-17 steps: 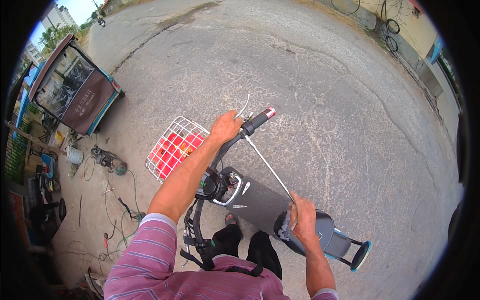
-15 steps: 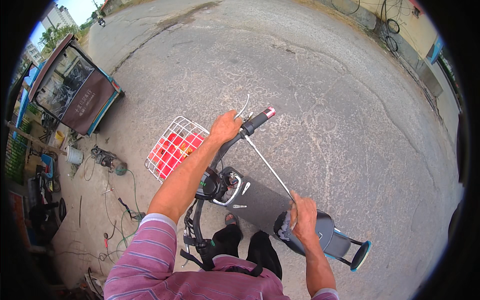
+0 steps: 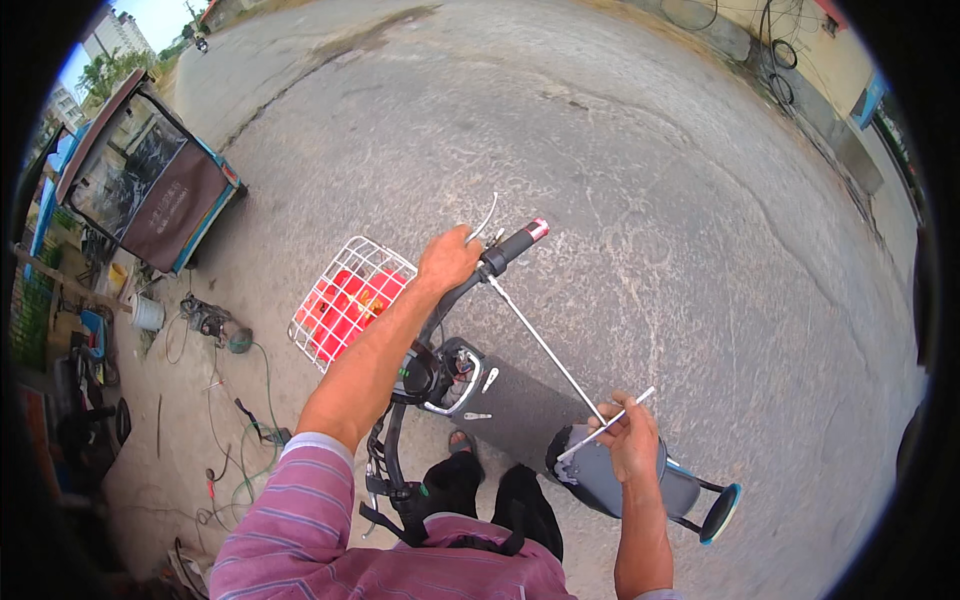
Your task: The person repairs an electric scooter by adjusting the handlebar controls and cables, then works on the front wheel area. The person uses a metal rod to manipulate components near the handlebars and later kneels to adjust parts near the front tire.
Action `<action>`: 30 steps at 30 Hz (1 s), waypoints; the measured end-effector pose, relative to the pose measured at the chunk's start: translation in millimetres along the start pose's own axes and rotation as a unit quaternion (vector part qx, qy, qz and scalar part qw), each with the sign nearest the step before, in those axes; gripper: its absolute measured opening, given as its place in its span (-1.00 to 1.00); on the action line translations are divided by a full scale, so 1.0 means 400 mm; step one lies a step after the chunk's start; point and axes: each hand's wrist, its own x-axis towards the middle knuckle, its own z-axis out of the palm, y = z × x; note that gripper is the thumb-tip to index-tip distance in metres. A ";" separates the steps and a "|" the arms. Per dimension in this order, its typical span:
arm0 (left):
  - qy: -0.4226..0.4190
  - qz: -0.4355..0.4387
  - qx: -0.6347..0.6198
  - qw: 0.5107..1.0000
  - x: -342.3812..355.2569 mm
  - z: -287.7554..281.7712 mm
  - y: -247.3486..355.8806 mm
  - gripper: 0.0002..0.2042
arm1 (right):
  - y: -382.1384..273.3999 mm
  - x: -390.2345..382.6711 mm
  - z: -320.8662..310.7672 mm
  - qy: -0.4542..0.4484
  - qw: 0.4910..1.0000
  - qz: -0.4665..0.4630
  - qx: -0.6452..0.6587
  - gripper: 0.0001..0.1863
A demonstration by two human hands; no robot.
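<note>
My left hand (image 3: 449, 259) is closed around the base of the silver brake lever (image 3: 491, 216), beside the handlebar. The black handlebar grip (image 3: 522, 240) with a red end sticks out just right of it. In my right hand (image 3: 634, 444) is the crossbar of a long metal T-handle wrench (image 3: 548, 350). Its thin shaft slants up to the clamp by the grip, and the tip's exact seat is too small to make out. Below the crossbar lies the scooter's dark seat (image 3: 600, 478), its cover worn at the front.
A white wire basket (image 3: 330, 345) holding something red is at the scooter's front. To the left are a canopied three-wheeler (image 3: 160, 190), a white bucket (image 3: 149, 311), a small machine (image 3: 215, 322) and a green hose (image 3: 270, 385). Black footboard (image 3: 520, 395) spans the middle.
The right hand has turned and shifted slightly right with the wrench's handle. The crossbar, mostly covered before, now shows at a slant. My left hand has stayed in place.
</note>
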 end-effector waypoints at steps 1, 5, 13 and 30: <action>-0.006 -0.006 0.003 1.000 -0.002 -0.001 0.002 -0.66 | 0.009 -0.008 -0.007 0.002 1.000 -0.018 0.014 -0.56; -0.002 -0.011 0.000 1.000 -0.003 -0.006 0.007 -0.67 | 0.035 0.025 -0.042 -0.009 0.989 0.075 0.125 -0.60; 0.014 -0.014 0.005 1.000 -0.012 -0.013 0.016 -0.68 | 0.057 0.037 0.010 0.042 0.988 -0.034 -0.141 -0.41; 0.002 -0.023 0.003 1.000 -0.003 0.008 -0.001 -0.64 | -0.022 0.059 -0.046 -0.101 0.980 0.123 0.121 -0.63</action>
